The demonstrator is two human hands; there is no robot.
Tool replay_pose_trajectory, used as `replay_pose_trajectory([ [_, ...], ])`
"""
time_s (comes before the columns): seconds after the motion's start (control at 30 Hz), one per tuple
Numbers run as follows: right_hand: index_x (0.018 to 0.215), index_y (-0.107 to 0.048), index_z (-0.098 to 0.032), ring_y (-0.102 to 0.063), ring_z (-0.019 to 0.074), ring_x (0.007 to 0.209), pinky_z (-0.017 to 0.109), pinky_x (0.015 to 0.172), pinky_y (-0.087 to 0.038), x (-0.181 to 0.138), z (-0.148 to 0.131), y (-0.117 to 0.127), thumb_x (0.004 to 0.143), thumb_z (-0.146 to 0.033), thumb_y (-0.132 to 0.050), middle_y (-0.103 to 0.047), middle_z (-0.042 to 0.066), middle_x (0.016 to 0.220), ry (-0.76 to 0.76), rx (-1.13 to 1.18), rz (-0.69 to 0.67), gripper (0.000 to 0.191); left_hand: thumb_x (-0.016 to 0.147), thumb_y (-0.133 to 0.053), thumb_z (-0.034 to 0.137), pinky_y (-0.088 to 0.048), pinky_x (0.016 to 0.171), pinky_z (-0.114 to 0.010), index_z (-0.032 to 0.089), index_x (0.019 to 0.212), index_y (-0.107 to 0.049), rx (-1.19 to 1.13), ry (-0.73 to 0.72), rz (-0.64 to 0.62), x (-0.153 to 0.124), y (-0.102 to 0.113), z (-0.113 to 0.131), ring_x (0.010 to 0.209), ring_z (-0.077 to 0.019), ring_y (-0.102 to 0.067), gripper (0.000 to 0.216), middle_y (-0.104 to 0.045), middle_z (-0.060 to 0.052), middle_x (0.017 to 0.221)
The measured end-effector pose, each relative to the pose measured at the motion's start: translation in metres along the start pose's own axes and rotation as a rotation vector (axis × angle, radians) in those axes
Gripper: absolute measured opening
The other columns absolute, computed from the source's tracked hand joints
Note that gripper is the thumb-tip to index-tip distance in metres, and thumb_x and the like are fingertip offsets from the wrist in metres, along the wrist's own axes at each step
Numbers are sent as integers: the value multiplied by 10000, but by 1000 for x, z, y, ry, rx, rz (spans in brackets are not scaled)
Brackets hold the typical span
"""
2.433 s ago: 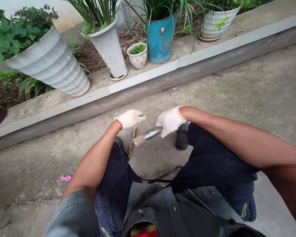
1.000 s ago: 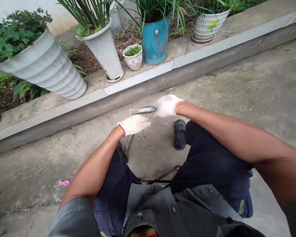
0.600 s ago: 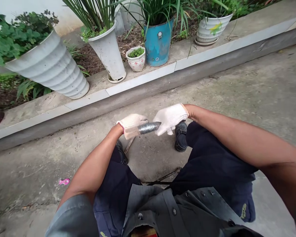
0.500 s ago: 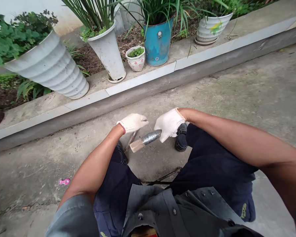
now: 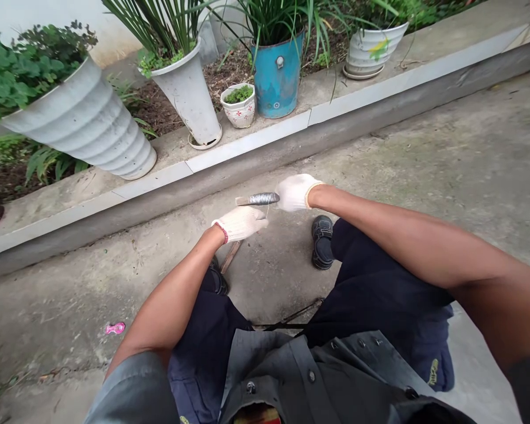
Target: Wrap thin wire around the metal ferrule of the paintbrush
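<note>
Both hands wear white knit gloves. My right hand (image 5: 294,192) is closed round one end of a short wooden stick wound with grey wire (image 5: 258,199), which it holds level and pointing left. Just below the stick, my left hand (image 5: 241,222) is pinched shut on a thin strand of wire that runs up to the winding. A brown stick (image 5: 230,257) lies on the concrete below my left hand, by my left shoe. My black right shoe (image 5: 322,241) rests under my right forearm.
A raised concrete kerb (image 5: 247,147) crosses ahead, carrying a large ribbed white pot (image 5: 79,121), a tall white pot (image 5: 189,88), a small patterned pot (image 5: 238,109), a blue bucket (image 5: 276,73) and another white pot (image 5: 373,47). A small pink object (image 5: 114,328) lies on the ground at left.
My right hand has lifted the wire-wound stick up and away from me, levelling it. My left hand has stayed below it, pinching the wire strand.
</note>
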State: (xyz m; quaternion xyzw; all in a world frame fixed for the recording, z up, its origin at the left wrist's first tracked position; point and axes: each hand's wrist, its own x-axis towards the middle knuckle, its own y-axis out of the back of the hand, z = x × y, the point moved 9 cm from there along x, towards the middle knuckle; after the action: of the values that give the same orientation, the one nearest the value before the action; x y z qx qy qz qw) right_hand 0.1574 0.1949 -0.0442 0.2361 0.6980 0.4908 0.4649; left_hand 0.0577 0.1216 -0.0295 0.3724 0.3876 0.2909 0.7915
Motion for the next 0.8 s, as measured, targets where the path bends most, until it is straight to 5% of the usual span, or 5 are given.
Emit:
replay_pose_trajectory([
  [0.2,869,-677,-142,-620,179,617,258,557,-433,-33,-24,10,731,-539,-663,-655,68,668,140,417,-151,421,881,-461,478,-314,542,-266,189,687,-593,-68,10,6,-2,0,-14,561,-129,-447,373,-536,20,612],
  [0.37,898,-605,-146,-609,138,588,215,518,-420,-56,-44,4,703,-554,-713,-614,12,667,299,789,-352,465,863,-524,428,-394,657,-254,199,911,-689,-140,7,12,-3,0,-20,723,-158,-538,286,-652,-7,775],
  [0.6,790,-635,-168,-607,171,551,269,544,-452,-68,-58,-52,676,-474,-709,-595,0,590,394,383,-670,335,869,-481,482,-344,626,-271,207,789,-717,-6,20,68,-2,11,-20,686,-172,-531,371,-690,-39,766],
  [0.7,699,-665,-156,-655,248,661,350,646,-484,-44,-44,-67,618,-344,-727,-613,51,595,304,27,-514,214,866,-456,516,-297,572,-290,197,681,-681,123,16,38,3,6,-17,595,-159,-485,432,-653,-43,681],
  [0.8,724,-707,-133,-674,348,824,448,746,-485,-16,-22,-54,571,-203,-718,-680,161,741,144,-88,-282,168,875,-432,539,-287,552,-294,197,639,-647,112,36,-49,5,-5,-12,534,-149,-462,468,-596,-27,590],
])
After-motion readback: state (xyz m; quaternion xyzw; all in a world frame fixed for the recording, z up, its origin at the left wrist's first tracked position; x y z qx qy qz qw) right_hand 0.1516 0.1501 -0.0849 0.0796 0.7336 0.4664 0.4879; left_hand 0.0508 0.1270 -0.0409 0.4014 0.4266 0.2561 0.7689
